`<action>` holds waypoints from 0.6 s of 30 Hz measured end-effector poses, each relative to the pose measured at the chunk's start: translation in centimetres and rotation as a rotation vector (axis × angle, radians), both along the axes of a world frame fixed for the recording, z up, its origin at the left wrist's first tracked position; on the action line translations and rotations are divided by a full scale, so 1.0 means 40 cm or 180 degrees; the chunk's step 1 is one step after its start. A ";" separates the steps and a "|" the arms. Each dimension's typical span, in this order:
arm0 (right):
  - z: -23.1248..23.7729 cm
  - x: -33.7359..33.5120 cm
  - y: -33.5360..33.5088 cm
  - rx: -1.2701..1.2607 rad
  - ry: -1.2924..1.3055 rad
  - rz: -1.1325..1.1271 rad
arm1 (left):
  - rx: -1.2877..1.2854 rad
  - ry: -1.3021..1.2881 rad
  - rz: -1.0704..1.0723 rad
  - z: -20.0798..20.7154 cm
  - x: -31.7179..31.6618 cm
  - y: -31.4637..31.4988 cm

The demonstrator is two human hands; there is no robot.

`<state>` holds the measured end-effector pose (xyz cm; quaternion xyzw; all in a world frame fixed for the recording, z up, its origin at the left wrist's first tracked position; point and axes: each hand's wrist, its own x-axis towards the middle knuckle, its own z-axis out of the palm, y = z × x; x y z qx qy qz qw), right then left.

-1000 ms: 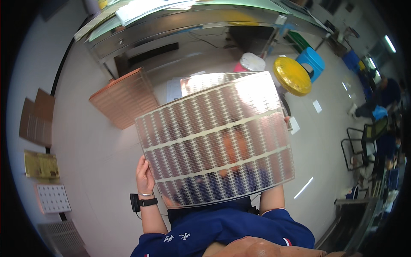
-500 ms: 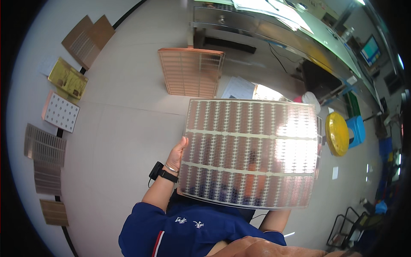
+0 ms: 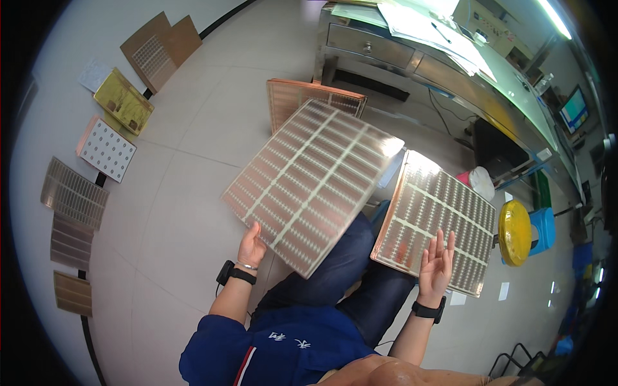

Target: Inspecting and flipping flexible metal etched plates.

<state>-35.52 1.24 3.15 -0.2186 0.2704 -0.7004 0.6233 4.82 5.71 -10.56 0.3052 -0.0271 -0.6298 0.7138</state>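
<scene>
The left hand (image 3: 251, 246) held the near edge of a big shiny copper sheet (image 3: 313, 184) tilted up over the lap, its grip clamped on it, while the right hand (image 3: 437, 262) lay open, fingers apart, on a second sheet (image 3: 438, 219) beside it.

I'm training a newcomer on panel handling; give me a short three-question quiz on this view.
1. True or false: the left hand grips the edge of the large patterned panel.
2. The right hand is: A) in a fist B) open with fingers spread C) on the yellow stool.
3. Where do the smaller sample panels lie?

Key: 1 true; 2 B; 3 in a row on the floor at the person's left.
</scene>
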 end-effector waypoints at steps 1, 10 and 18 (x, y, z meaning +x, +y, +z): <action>0.000 -0.001 0.003 0.0037 0.0044 -0.0016 | 0.0022 0.0044 0.0150 -0.018 0.009 -0.018; -0.035 -0.027 0.046 0.0271 0.0136 -0.0189 | 0.0651 0.0206 0.0967 -0.234 0.051 -0.187; -0.055 -0.051 0.080 0.0465 0.0168 -0.0342 | 0.1031 0.0378 0.1228 -0.284 -0.036 -0.327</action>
